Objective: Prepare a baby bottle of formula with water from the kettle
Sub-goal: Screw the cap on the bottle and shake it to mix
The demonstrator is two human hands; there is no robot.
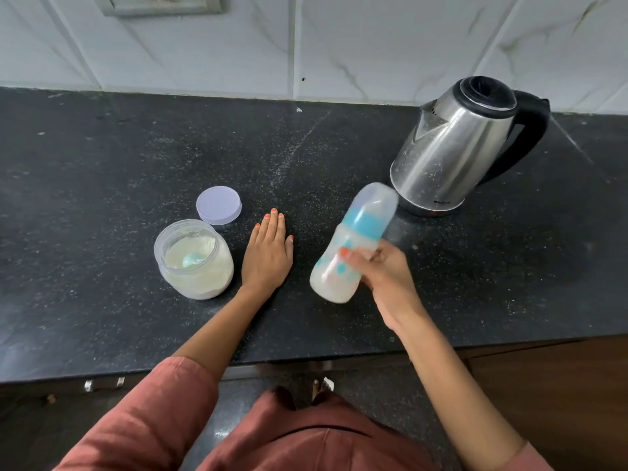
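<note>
My right hand (384, 277) grips a baby bottle (353, 243) with a blue collar and clear cap, tilted and blurred above the dark counter (102, 164). Milky white liquid fills the bottle's lower part. My left hand (268, 253) lies flat on the counter with straight fingers, holding nothing. Just left of it stands an open clear jar of formula powder (193, 260) with a pale green scoop inside. The jar's lilac lid (219, 205) rests behind it. A steel kettle (455, 147) with a black lid and handle stands on its base at the back right.
White marble-look tiles (373, 45) form the wall behind the counter, with a switch plate (159, 3) at the top left. The counter's front edge runs near my body, with cabinet fronts and dark floor below.
</note>
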